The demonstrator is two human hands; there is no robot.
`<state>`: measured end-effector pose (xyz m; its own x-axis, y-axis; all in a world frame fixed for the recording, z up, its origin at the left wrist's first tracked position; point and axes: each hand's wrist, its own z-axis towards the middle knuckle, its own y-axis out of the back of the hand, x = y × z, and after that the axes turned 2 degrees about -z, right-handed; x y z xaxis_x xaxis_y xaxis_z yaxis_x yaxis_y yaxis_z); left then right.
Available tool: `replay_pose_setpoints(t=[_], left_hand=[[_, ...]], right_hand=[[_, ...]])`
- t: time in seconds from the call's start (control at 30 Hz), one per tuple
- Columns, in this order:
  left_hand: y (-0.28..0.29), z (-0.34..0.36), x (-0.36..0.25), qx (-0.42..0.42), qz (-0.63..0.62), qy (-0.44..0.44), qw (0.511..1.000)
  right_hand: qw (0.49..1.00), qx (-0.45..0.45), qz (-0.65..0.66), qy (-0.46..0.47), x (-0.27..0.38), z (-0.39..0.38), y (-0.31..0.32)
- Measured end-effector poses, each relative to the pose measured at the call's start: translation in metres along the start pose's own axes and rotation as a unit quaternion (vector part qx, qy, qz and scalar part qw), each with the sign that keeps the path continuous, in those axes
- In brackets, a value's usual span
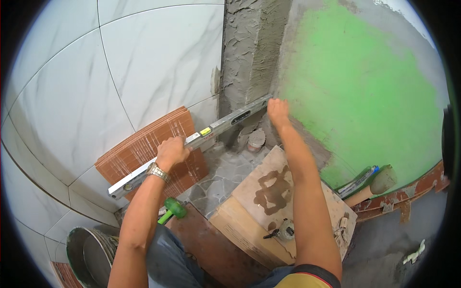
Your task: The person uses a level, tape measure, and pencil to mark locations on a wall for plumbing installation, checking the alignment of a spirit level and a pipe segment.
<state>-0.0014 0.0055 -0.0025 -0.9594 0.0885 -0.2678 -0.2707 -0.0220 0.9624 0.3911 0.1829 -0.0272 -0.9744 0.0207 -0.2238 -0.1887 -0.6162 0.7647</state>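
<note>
A long silver spirit level (225, 123) with a yellow vial slants across the middle of the view, lower at the left and higher at the right. My left hand (173, 152), with a metal watch on its wrist, is closed around the level left of the vial. At the level's far end, by the mortared corner, my right hand (278, 111) is closed on it. Behind the left part of the level, a stack of reddish-brown ribbed tiles (144, 139) leans against the marble-look wall tiles (163, 53).
A green mallet (175, 208) lies below the tiles. The bucket (72, 240) stands at lower left. On a cardboard box (240, 228) lies a tape measure (287, 231). Wet mortar strips (245, 53) line the corner beside a green wall (355, 91); a round pipe stub (257, 138) rises below.
</note>
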Motion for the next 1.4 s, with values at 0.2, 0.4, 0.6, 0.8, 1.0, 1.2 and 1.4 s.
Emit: replay_pose_setpoints(t=[0.2,0.4,0.6,0.8,1.0,1.2,1.4], left_hand=[[0.003,-0.008,-0.001,-0.009,-0.008,0.017,1.000],[-0.006,-0.004,0.014,-0.026,-0.009,0.005,1.000],[0.017,-0.009,-0.006,0.008,-0.035,-0.065,0.997],[0.064,-0.057,-0.017,0.054,-0.041,-0.118,0.991],[0.057,-0.081,-0.104,-0.074,-0.072,-0.269,0.957],[0.064,-0.103,-0.203,-0.023,0.003,-0.220,0.975],[0.062,-0.050,-0.240,-0.017,0.022,-0.322,0.946]], right_hand=[[0.962,-0.101,0.215,-0.134,0.022,-0.045,0.089],[0.740,-0.031,0.568,-0.359,-0.041,-0.085,0.132],[0.709,-0.167,0.525,-0.441,-0.149,-0.149,0.121],[0.624,0.126,0.655,-0.406,-0.103,-0.196,0.142],[0.510,0.227,0.748,-0.358,-0.112,-0.219,0.149],[0.396,0.011,0.844,-0.361,-0.123,-0.223,0.157],[0.419,-0.013,0.791,-0.446,-0.155,-0.247,0.152]])
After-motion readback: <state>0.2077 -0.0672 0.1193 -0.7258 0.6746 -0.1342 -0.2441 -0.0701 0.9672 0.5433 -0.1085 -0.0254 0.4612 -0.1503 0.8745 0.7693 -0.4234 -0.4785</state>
